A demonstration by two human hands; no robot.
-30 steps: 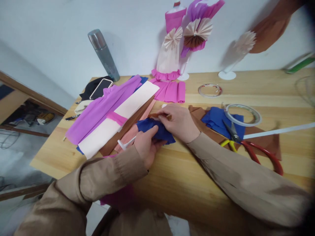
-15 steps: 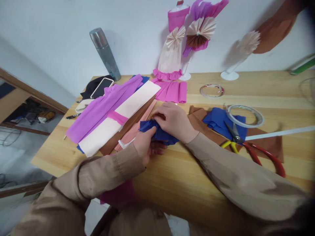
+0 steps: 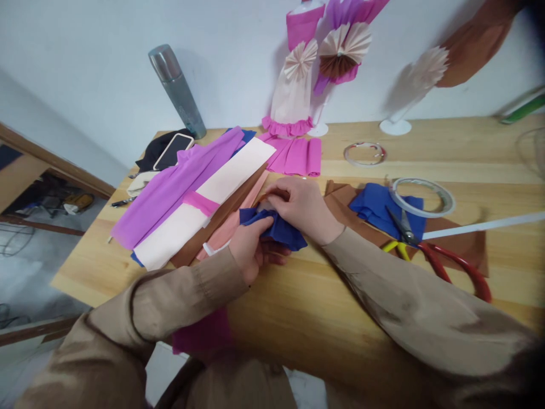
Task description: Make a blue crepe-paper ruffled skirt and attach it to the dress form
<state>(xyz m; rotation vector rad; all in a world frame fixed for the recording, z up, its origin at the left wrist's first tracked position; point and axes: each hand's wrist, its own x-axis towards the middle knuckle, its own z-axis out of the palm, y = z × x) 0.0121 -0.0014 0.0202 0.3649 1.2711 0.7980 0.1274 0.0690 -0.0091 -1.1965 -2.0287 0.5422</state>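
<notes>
The left hand (image 3: pixel 251 250) is clamped around a thin, crumpled blue sheet (image 3: pixel 287 232) over the counter (image 3: pixel 298 318); the right hand (image 3: pixel 302 207) pinches its gathered top edge, exact contact hidden. Left of the sheet, a white stem (image 3: pixel 215 248) vanishes behind the left hand; right of it lie metal-bladed scissors (image 3: pixel 409 237) and a smooth tape ring (image 3: pixel 448 200).
</notes>
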